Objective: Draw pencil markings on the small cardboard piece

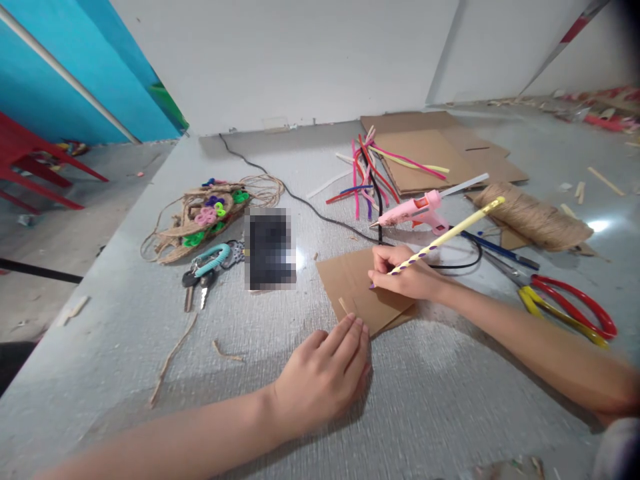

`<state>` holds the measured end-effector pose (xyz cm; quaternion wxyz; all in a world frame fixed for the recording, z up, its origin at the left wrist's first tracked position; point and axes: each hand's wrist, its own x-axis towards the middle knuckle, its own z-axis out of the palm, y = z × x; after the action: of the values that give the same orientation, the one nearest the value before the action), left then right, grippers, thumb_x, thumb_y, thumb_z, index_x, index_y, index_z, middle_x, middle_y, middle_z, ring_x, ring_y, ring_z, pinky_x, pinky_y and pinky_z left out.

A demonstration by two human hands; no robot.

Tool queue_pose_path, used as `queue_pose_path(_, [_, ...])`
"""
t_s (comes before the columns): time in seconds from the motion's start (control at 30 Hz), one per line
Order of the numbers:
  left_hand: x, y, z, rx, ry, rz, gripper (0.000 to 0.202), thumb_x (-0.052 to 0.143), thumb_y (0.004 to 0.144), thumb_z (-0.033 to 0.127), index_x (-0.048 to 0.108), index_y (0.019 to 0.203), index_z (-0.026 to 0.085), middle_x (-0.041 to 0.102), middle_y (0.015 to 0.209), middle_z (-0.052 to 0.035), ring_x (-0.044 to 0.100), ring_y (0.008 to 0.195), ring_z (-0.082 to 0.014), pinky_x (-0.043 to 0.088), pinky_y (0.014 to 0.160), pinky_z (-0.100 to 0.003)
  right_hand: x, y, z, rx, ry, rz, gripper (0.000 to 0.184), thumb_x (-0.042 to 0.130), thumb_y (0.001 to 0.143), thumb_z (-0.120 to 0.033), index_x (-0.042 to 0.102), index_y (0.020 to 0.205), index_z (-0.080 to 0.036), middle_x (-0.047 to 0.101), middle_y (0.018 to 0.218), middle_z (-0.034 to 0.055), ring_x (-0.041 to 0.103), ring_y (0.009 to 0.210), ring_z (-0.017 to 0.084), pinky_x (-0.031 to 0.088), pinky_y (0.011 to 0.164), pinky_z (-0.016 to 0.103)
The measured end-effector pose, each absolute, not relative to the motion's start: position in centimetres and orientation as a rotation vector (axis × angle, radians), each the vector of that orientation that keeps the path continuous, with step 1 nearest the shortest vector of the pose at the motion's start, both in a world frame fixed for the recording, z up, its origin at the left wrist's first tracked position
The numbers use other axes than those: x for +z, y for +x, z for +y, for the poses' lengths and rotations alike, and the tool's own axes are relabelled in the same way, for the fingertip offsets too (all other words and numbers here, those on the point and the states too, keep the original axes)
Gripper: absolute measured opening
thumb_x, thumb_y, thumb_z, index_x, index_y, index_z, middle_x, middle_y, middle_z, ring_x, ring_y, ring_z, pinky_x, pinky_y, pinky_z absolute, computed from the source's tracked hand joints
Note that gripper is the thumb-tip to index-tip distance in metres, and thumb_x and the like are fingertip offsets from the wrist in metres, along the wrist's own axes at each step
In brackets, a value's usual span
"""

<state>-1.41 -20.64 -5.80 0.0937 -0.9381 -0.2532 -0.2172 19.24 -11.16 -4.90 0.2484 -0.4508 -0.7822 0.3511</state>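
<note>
My right hand [405,273] pinches a yellow pencil [450,233] with a purple spiral pattern. Its tip meets a piece of brown cardboard [345,277] on the table. My left hand [325,367] lies over the near edge of that cardboard, fingers together, the fingertips holding down a short thin wooden stick [343,305]; most of the stick is hidden under them. Faint lines show on the cardboard near the pencil tip. Just beyond my right hand rests a pink glue gun [417,212] with a glue stick out of its back.
Scissors [565,303] and a twine roll [535,217] lie to the right. Pipe cleaners [363,173] and cardboard sheets [425,143] are farther back. Leftward are keys [203,280], a blurred dark rectangular object [270,250], and a twine piece with colourful flowers [205,213]. A black cord [310,203] crosses the table.
</note>
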Motion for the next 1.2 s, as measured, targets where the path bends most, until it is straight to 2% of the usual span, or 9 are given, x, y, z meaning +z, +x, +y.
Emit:
queue_pose_path(0.67, [-5.83,-1.35,-20.84,-0.651,-2.781,-0.764,0.031,0.041,0.09,0.017,0.064,0.105,0.003,0.069,0.105,-0.0123,0.066,0.097,-0.0249,0.055,0.055,-0.029,-5.13,19.12,-11.15,0.98,-1.257,-2.111,0.024,0.056,0.07,-0.02,0.037,0.057,-0.019,0.041,0.051,-0.0062,0.036,0.049,0.007,0.025,0.047,0.022])
queue_pose_path(0.83, [-5.86,-1.37,-20.75,-0.645,-2.784,-0.763,0.031,0.041,0.09,0.017,0.064,0.106,0.003,0.069,0.105,-0.0123,0.067,0.096,-0.0252,0.055,0.055,-0.03,-5.33,19.65,-10.87,0.92,-1.257,-2.049,0.025,0.056,0.072,-0.021,0.036,0.057,-0.02,0.041,0.051,-0.0061,0.036,0.048,0.007,0.025,0.047,0.022])
queue_pose_path(1.03, [-5.87,-1.34,-20.69,-0.646,-2.786,-0.757,0.031,0.041,0.09,0.017,0.064,0.106,0.003,0.069,0.106,-0.012,0.067,0.096,-0.025,0.055,0.055,-0.03,-5.27,19.94,-10.31,0.999,-1.2,-2.146,0.026,0.058,0.074,-0.027,0.039,0.059,-0.019,0.046,0.054,-0.0051,0.04,0.051,0.007,0.027,0.049,0.022])
queue_pose_path(1.2, [-5.87,-1.38,-20.72,-0.647,-2.783,-0.761,0.031,0.043,0.089,0.017,0.064,0.106,0.003,0.069,0.107,-0.0126,0.066,0.098,-0.0256,0.055,0.055,-0.03,-5.27,19.79,-10.39,0.966,-1.225,-2.15,0.024,0.056,0.069,-0.017,0.035,0.056,-0.019,0.04,0.051,-0.0066,0.035,0.049,0.007,0.024,0.049,0.023])
